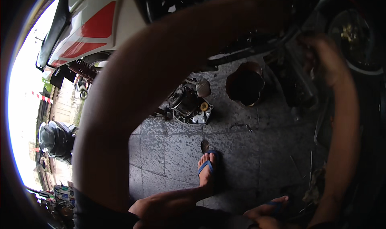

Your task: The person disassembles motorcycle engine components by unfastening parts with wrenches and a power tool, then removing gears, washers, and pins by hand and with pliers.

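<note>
Across the upper middle stretches my left arm, ending in deep shadow under the motorcycle's body, which is white with red patches. My left hand is almost lost in that dark, by the engine area; its fingers are hidden. On the right, my right hand is raised beside the dark lower frame of the motorcycle. Its fingers look bent, but shadow and blur hide whether they hold anything. Below it lies a dark, box-like tray. A metal engine cover with a yellow cap sits on the floor under my left arm.
A dark, wavy-rimmed container stands on the wet-looking tiled floor. A wheel is at the upper right. My feet in blue flip-flops are below. Another motorcycle stands toward the bright opening at left.
</note>
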